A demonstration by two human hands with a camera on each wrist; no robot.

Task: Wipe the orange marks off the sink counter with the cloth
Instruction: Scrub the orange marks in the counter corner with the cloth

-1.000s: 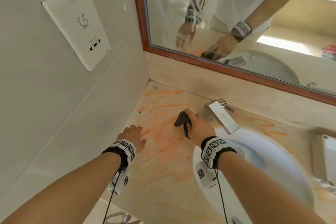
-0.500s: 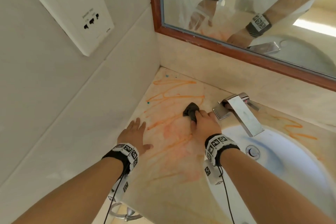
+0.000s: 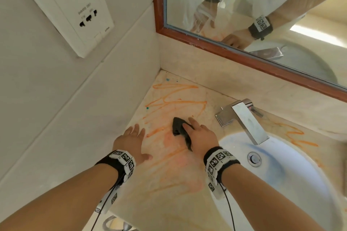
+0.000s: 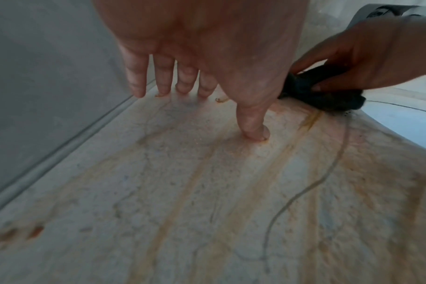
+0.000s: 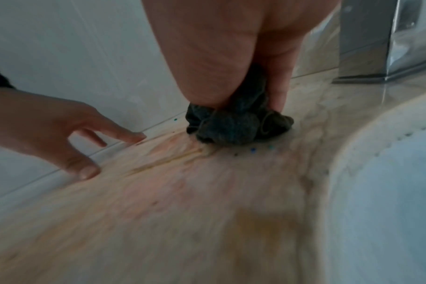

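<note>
Right hand scrubbing, left hand bracing, plenty of orange to go.

Head view: the right hand [image 3: 201,137] bears down on the bunched dark cloth [image 3: 179,127], mid-counter between wall and faucet [image 3: 242,118], squarely on the orange marks [image 3: 174,103]; the left hand [image 3: 131,140] lies flat on the sink counter [image 3: 169,202], likely as a prop. Left wrist view: fingers [image 4: 163,76] straight and spread, thumb tip pressing stone, nothing held. Right wrist view: thumb and fingers [image 5: 277,84] curl round the wadded cloth [image 5: 231,124], keeping it bunched for firmer rubbing; smeared orange trails toward the camera.
</note>
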